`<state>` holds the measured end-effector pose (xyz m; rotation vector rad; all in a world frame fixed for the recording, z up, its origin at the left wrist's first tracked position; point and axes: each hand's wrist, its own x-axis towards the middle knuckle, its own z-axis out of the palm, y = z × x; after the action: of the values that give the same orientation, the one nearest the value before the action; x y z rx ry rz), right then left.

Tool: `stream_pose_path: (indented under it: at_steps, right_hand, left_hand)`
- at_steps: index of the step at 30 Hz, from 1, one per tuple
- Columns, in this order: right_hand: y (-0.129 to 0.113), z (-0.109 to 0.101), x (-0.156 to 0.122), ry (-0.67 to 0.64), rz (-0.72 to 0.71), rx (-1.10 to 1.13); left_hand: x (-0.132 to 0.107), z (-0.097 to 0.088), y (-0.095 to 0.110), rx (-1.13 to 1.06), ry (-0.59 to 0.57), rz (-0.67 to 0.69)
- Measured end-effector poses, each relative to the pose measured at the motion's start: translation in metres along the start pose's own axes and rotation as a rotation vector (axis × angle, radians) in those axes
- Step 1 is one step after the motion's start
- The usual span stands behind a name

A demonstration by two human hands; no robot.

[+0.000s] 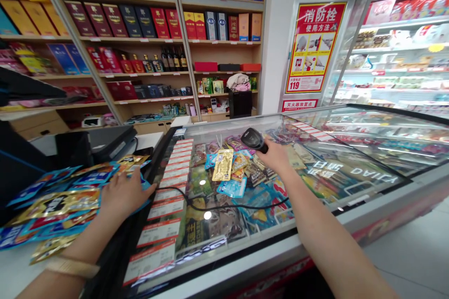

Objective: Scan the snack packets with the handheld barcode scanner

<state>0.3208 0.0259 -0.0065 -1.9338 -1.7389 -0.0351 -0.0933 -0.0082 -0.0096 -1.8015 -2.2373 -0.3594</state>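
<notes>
Head view: right grip point(278, 156) clamped on scanner point(252, 139); left point(128, 198) open on packets point(56, 205), freezer edge point(159, 168)

1. Tall light-wood shelves point(224, 42) along the back, packed with red and blue boxed liquor point(129, 21) and dark glass bottles point(171, 59)
2. Plain white wall point(277, 18) with a red-and-yellow hydrant instructions poster point(315, 46)
3. Glass-sided refrigerated display cabinet point(400, 21) off to the right
4. Pale grey tiled floor point(410, 252), bright shop lighting
</notes>
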Motion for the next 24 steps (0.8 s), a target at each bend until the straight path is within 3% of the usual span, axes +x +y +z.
stream_pose_path:
  at_steps: [3, 5, 13, 15, 17, 19, 24]
  right_hand:
    - [-0.004, 0.000, -0.003, 0.000, -0.026, 0.012]
    - [-0.005, 0.001, -0.004, 0.003, -0.046, 0.026]
    - [-0.005, 0.005, -0.003, 0.039, -0.087, 0.085]
    - [-0.007, 0.006, -0.004, 0.066, -0.117, 0.125]
    - [-0.008, 0.008, -0.006, 0.100, -0.171, 0.170]
    - [-0.010, 0.009, -0.007, 0.115, -0.245, 0.220]
    - [-0.014, 0.010, -0.012, 0.060, -0.451, 0.380]
  left_hand:
    - [0.000, -0.002, -0.006, -0.035, -0.113, 0.001]
    - [0.001, -0.004, -0.004, -0.175, -0.105, -0.011]
    - [-0.011, -0.038, 0.025, -0.831, 0.182, -0.158]
    - [-0.014, -0.046, 0.038, -1.197, 0.087, -0.309]
    - [-0.016, -0.051, 0.052, -1.608, -0.107, -0.458]
    - [-0.019, -0.051, 0.066, -1.902, -0.307, -0.521]
    - [-0.028, -0.035, 0.095, -2.150, -0.567, -0.483]
